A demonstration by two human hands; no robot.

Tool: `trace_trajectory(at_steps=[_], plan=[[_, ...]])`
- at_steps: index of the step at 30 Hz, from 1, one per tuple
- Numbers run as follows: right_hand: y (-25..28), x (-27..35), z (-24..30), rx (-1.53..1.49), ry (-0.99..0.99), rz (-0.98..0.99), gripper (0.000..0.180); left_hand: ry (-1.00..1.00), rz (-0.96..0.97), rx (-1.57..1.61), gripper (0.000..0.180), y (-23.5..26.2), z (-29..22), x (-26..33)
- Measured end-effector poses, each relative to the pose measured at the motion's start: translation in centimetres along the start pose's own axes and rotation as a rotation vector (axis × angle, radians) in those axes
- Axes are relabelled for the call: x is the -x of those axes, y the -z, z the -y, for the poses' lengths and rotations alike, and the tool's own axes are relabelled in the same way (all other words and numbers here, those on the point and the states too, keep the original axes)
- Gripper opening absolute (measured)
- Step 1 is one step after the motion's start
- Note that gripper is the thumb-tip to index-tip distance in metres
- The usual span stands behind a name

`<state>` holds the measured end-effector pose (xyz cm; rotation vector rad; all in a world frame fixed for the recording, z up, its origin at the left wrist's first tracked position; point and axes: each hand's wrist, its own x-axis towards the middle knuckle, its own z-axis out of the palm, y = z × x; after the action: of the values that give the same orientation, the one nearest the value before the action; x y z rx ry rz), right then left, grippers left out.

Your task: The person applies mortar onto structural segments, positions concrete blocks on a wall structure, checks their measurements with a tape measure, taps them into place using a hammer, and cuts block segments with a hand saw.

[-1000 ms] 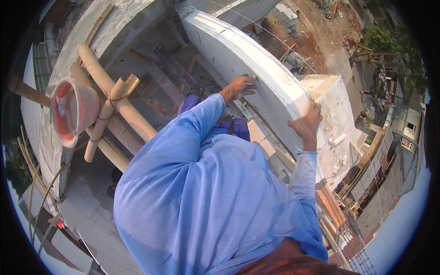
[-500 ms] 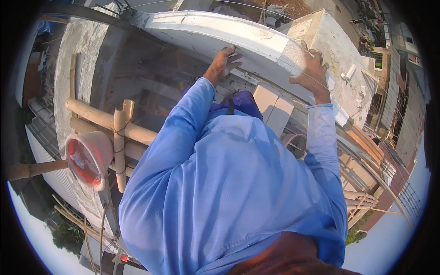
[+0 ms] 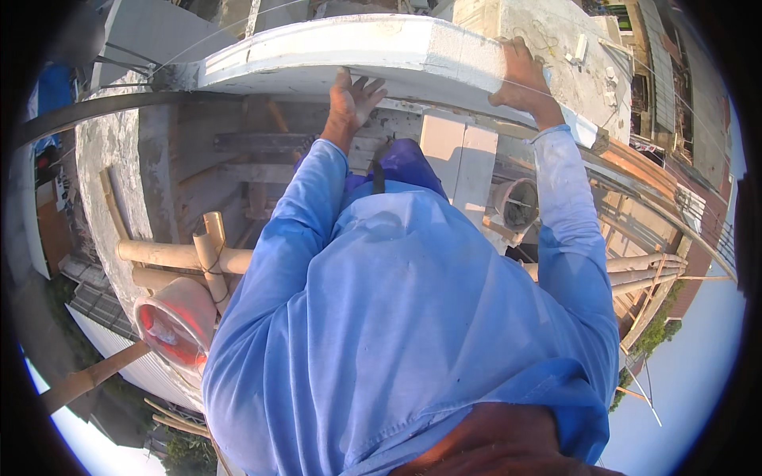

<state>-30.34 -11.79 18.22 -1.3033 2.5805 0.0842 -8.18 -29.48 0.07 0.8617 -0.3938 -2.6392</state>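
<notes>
I look straight down my light-blue shirt from high up on a building. A white plastered parapet beam (image 3: 317, 59) runs across the top of the view. My left hand (image 3: 352, 98) lies flat against its lower face, fingers spread. My right hand (image 3: 520, 74) rests over its top edge near the corner, beside a rough concrete slab (image 3: 556, 47) with small bits of rubble. Neither hand holds anything loose. A taut thin string crosses the beam by my right hand.
Bamboo scaffold poles (image 3: 167, 255) are lashed below at the left, with a red bucket (image 3: 175, 324) hanging by them. A grey bucket (image 3: 516, 205) sits below my right arm next to pale blocks (image 3: 456, 163). More poles (image 3: 643, 266) stick out at the right, rooftops far below.
The view has swung so the beam now lies level across the top. My left hand moved onto the beam's underside and my right hand shifted along its top edge.
</notes>
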Motion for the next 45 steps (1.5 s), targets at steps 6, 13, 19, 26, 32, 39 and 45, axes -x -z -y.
trace_trajectory(at_steps=[6,13,19,26,32,39,45], plan=[[-0.4,-0.2,-0.3,-0.011,0.032,-0.066,0.098,-0.013,0.026,-0.049,0.082,-0.1,0.1,-0.1],[1.1,-0.3,0.5,-0.004,-0.043,0.095,0.103,-0.015,0.012,-0.053,0.095,-0.2,0.2,-0.2],[1.1,-0.6,0.6,0.004,-0.040,0.092,0.102,-0.024,0.034,-0.081,0.099,0.0,0.0,-0.3],[-0.1,-0.8,-0.4,0.025,0.001,-0.009,0.101,-0.015,-0.005,-0.070,0.097,-0.1,0.1,-0.5],[0.0,-1.0,-0.3,0.031,-0.013,0.007,0.101,-0.008,0.015,-0.056,0.093,0.4,0.0,-0.7],[0.3,-1.2,0.3,0.068,-0.039,0.073,0.106,0.015,0.041,-0.050,0.088,0.9,-0.2,-0.6],[0.6,-1.1,0.4,0.037,-0.076,0.082,0.106,0.082,-0.030,-0.138,0.085,1.4,-1.1,-0.5]])
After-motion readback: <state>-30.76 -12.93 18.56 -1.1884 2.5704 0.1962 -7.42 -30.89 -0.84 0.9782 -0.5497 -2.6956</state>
